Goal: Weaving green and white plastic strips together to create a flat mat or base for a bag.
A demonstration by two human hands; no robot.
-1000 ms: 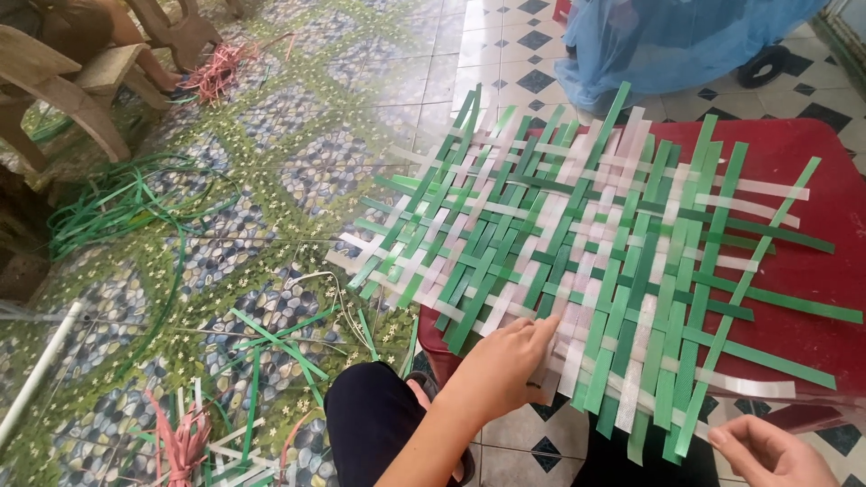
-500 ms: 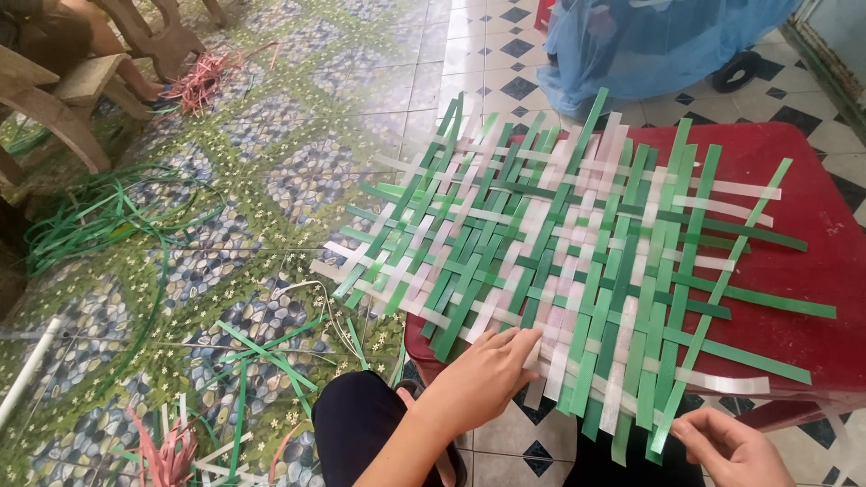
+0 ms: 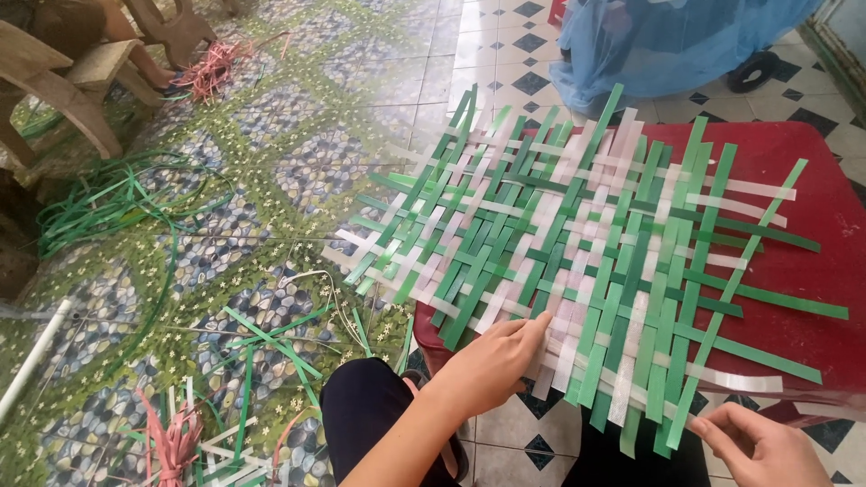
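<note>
Mat: I see a woven mat [image 3: 595, 261] of green and white strips lying flat on a red table [image 3: 794, 180]. Its left part hangs out past the table's edge over the floor, and loose strip ends stick out on every side.
Left hand: my left hand [image 3: 492, 365] lies palm down on the mat's near left edge. The fingers are stretched out together and press flat on the strips; they grip nothing.
Right hand: my right hand [image 3: 767, 446] sits low at the near right corner, just below the dangling strip ends. The fingers are loosely curled and the fingertips are at the end of a green strip; I cannot tell whether they pinch it.
Lap: my dark trousers [image 3: 370, 406] show under the left forearm, close to the table's near edge.
Floor: a patterned tile floor [image 3: 271, 180] is littered with loose green strips [image 3: 99, 198] in a heap on the left, and more cut pieces lie near my knee.
Pink strips: one bunch [image 3: 212, 68] lies far off by the chair, another [image 3: 171, 442] at the bottom left.
Chair: a wooden chair [image 3: 63, 81] stands at the top left.
Blue cover: a blue sheet [image 3: 658, 45] drapes something with wheels beyond the table.
</note>
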